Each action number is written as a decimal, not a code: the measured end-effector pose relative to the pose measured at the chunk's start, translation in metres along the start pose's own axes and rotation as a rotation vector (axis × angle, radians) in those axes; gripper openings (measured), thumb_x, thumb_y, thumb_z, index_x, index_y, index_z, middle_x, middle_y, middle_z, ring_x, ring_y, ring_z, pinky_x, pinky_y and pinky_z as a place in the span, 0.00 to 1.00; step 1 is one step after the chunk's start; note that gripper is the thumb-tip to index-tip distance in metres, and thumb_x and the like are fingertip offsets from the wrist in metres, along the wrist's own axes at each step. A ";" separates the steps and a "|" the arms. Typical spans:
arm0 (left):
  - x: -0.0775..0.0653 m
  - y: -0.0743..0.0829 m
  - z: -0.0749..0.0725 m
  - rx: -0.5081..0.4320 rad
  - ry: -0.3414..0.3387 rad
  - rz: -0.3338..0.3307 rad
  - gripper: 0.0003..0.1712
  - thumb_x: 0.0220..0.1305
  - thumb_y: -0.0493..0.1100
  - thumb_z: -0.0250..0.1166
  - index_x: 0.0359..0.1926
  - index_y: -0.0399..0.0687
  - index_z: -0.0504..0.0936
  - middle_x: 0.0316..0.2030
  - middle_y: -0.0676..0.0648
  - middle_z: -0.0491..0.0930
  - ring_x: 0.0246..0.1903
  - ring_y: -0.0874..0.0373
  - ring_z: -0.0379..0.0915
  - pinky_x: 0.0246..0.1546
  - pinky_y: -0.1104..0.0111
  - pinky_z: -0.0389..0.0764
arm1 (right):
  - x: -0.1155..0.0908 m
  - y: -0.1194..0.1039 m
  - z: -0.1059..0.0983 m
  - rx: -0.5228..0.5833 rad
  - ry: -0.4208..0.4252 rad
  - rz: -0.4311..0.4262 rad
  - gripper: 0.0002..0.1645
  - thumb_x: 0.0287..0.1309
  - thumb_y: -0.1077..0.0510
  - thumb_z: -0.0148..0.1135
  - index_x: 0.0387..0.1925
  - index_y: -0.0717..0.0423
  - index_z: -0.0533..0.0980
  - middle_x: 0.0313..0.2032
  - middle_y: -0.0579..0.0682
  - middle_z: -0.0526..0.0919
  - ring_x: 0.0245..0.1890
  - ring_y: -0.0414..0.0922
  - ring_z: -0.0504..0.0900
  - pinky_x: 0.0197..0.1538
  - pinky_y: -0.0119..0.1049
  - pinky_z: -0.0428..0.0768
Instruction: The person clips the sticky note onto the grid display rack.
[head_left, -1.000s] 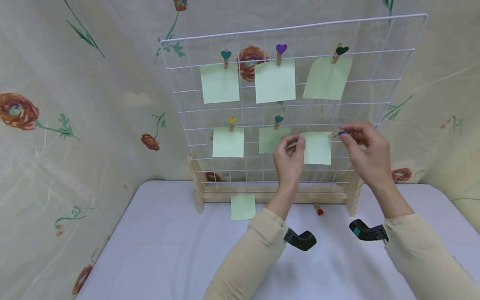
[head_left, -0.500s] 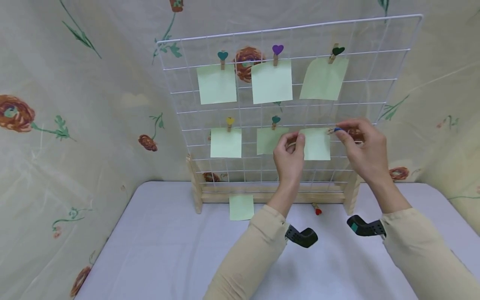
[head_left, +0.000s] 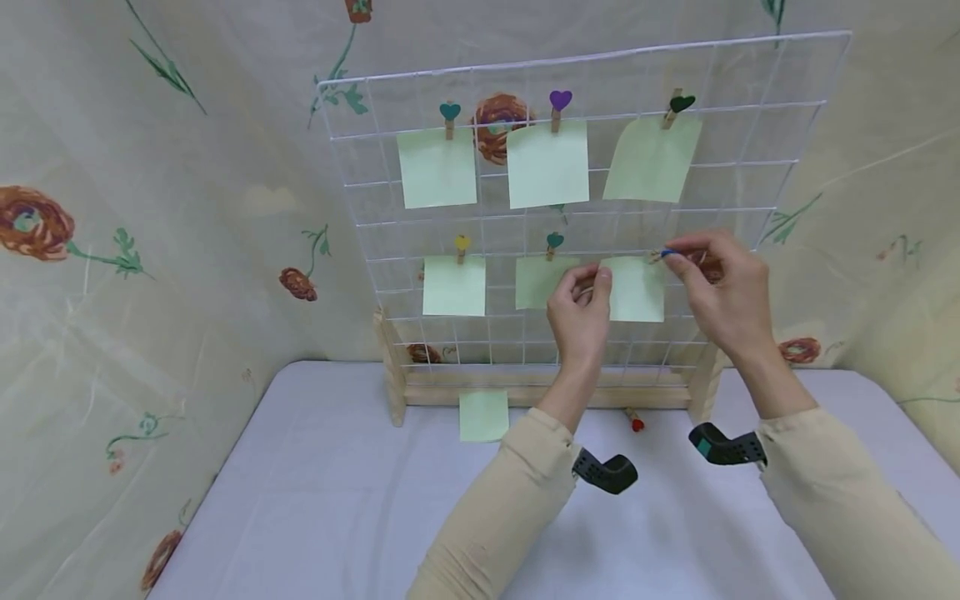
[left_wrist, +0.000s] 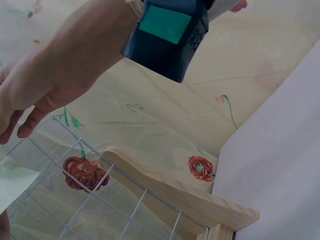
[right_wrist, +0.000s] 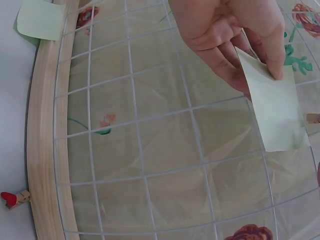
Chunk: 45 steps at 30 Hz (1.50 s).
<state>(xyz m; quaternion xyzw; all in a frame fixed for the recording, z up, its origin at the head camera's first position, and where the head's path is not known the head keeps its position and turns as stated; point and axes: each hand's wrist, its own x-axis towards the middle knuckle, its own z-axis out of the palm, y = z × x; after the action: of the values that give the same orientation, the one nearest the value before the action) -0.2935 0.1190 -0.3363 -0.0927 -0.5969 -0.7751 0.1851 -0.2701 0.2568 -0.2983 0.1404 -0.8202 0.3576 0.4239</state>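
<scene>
A pale green paper note (head_left: pixel 637 292) lies against the white wire grid (head_left: pixel 585 60), lower row, right end. My left hand (head_left: pixel 580 321) pinches its left edge between thumb and fingers; the right wrist view shows this hand (right_wrist: pixel 235 30) on the note (right_wrist: pixel 277 110) too. At the note's upper right, my right hand (head_left: pixel 723 292) pinches a small wooden clothespin (head_left: pixel 660 255) with a blue top. The clothespin's tip is at the note's top edge; whether it bites the paper or wire I cannot tell. In the left wrist view the note's corner (left_wrist: pixel 15 180) shows.
Several notes hang on the grid from heart-topped clothespins, such as the purple one (head_left: pixel 560 102). One loose note (head_left: pixel 483 415) leans at the wooden base (head_left: pixel 525 397). A red-heart clothespin (head_left: pixel 635 419) lies on the white table (head_left: pixel 322 500). Floral cloth (head_left: pixel 150 333) surrounds everything.
My right hand has moved left and slightly up, bringing the blue clothespin from beside the note to its top edge. The note has risen slightly; my left hand keeps its pinch.
</scene>
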 end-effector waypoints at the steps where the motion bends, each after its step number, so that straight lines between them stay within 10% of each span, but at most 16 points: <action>1: 0.000 0.000 0.000 -0.001 0.002 -0.002 0.11 0.57 0.49 0.59 0.38 0.51 0.78 0.33 0.53 0.79 0.33 0.68 0.75 0.35 0.77 0.77 | 0.001 -0.001 0.000 0.007 0.002 -0.003 0.10 0.53 0.59 0.58 0.38 0.57 0.77 0.34 0.48 0.78 0.28 0.32 0.69 0.30 0.16 0.67; 33: 0.005 -0.004 0.007 0.034 0.047 0.029 0.12 0.53 0.50 0.62 0.35 0.50 0.81 0.32 0.52 0.83 0.31 0.69 0.77 0.34 0.78 0.77 | 0.013 -0.007 0.004 -0.027 -0.029 0.005 0.10 0.52 0.58 0.59 0.35 0.59 0.79 0.33 0.50 0.76 0.32 0.28 0.67 0.31 0.20 0.66; 45: -0.007 0.027 0.005 0.059 0.059 0.040 0.11 0.56 0.42 0.61 0.36 0.38 0.80 0.33 0.43 0.83 0.31 0.62 0.79 0.32 0.79 0.77 | 0.016 -0.012 0.007 -0.068 -0.074 0.018 0.11 0.54 0.57 0.58 0.36 0.58 0.79 0.34 0.52 0.76 0.32 0.32 0.67 0.31 0.18 0.65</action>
<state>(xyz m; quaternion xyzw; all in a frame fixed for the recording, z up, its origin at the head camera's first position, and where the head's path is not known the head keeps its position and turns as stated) -0.2771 0.1187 -0.3135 -0.0761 -0.6120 -0.7556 0.2207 -0.2777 0.2445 -0.2833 0.1316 -0.8482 0.3280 0.3944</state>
